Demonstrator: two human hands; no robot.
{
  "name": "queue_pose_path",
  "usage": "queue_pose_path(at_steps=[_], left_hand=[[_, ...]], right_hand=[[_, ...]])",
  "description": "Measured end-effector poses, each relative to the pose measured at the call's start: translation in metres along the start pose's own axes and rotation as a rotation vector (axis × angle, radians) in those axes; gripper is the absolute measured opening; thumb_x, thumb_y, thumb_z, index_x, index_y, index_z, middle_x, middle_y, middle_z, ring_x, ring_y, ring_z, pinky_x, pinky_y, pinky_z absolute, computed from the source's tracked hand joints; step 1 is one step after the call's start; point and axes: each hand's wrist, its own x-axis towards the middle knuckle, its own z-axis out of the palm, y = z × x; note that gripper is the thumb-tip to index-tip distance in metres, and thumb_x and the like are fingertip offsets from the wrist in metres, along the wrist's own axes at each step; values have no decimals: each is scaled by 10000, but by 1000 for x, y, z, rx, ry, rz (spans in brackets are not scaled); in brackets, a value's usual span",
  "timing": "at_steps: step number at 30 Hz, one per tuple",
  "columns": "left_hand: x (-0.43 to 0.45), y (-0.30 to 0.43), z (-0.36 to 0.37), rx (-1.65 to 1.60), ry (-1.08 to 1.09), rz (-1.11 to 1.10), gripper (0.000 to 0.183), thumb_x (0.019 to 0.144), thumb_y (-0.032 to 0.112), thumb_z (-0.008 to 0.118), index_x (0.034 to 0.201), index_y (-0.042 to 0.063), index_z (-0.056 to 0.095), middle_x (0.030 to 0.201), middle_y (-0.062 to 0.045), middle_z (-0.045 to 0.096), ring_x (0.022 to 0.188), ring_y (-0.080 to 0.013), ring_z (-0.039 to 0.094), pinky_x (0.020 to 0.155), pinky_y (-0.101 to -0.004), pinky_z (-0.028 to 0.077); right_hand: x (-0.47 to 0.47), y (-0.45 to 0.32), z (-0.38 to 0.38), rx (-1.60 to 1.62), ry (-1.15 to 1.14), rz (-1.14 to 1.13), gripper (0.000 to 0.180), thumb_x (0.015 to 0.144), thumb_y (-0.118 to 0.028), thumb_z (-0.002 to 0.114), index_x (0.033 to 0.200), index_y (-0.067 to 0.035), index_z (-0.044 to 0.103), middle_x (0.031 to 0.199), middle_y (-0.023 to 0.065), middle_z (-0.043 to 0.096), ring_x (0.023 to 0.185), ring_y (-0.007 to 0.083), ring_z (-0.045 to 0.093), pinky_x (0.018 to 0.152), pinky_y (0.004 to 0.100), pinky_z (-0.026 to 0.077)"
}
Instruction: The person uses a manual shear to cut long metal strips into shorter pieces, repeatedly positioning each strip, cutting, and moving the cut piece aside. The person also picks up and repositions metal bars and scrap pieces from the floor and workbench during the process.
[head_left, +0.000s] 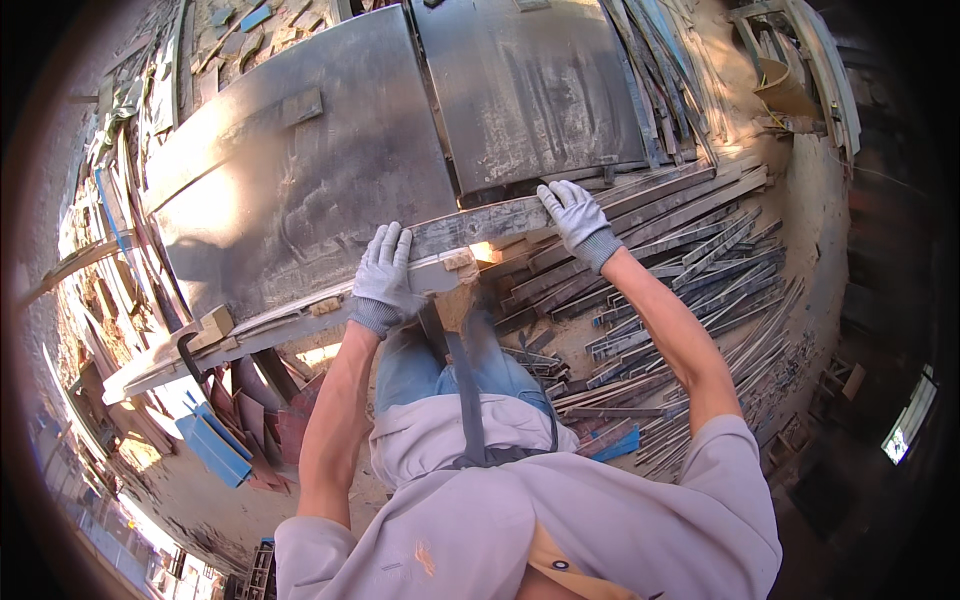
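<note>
A long, dark-stained wooden plank (480, 225) lies along the near edge of two dark, flat-topped tables. My left hand (386, 274), in a pale grey glove, grips the plank's left part with fingers stretched over it. Further right, my gloved right hand (576, 221) holds the same plank, its fingertips over the far edge; the thumb is hidden. Beneath the left hand runs a pale front rail (300, 315) on the left table, with small wooden blocks along it. The left tabletop (360, 127) and right tabletop (540, 97) are separated by a narrow gap.
Loose wooden strips (675, 300) lie heaped on the ground at right, with more strips (652, 75) beside the right table. A curved dark metal piece (187, 356) hooks over the rail near a wooden block (214, 324). Blue board offcuts (214, 446) lean below.
</note>
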Motion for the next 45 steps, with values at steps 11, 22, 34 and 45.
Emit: queue_pose_path(at_steps=[11,22,34,45], left_hand=[[177,-93,-69,20,-4,4,1061,626,401,916,1524,31,488,1566,-190,497,1468,-369,464,1192,-452,460],[282,-155,-104,67,42,19,1038,622,384,916,1517,61,501,1562,-181,495,1455,-371,476,1198,-446,455],[224,-96,-77,118,-23,-162,1287,617,503,913,1646,62,277,1589,-211,421,1510,-387,378,1216,-506,385],[205,-73,-80,132,4,-109,1141,616,497,910,1545,38,433,1511,-188,467,1449,-376,425,1191,-466,432]], right_hand=[[198,69,-62,42,-168,260,800,854,-243,837,1583,-241,508,1482,179,552,1309,413,548,1104,481,485],[290,116,-61,117,-40,356,777,846,-200,845,1552,-148,524,1418,194,587,1257,445,576,1110,496,487],[239,65,-73,50,63,147,762,849,-269,841,1532,-104,546,1360,191,595,1201,398,564,1072,483,475],[237,61,-66,-7,-71,36,731,850,-229,827,1505,-48,559,1328,243,590,1180,417,569,1048,496,482]])
